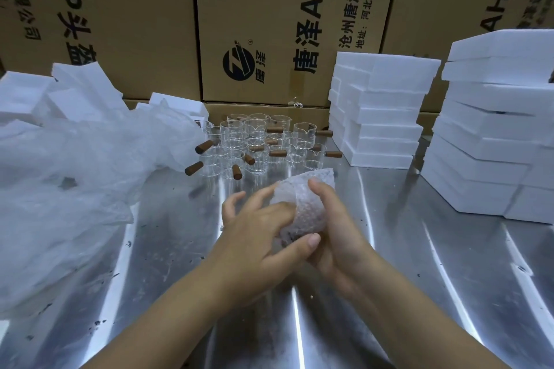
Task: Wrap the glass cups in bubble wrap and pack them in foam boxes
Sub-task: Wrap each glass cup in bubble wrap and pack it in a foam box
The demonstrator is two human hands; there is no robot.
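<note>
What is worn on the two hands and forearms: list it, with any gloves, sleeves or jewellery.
Nothing worn shows. The left hand and right hand are bare: no gloves, no rings. The left forearm and right forearm are bare to the picture's edge: no sleeve, watch or bracelet.

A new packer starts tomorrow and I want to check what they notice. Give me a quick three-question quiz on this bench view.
1. True or false: the left hand and the right hand both hold the bubble-wrap bundle.
2. The handles of the bare glass cups are: A brown, B white, C green.
3. On which side of those cups do the neat stacks of foam boxes stand?
Key: 1 true; 2 A; 3 the right.
</note>
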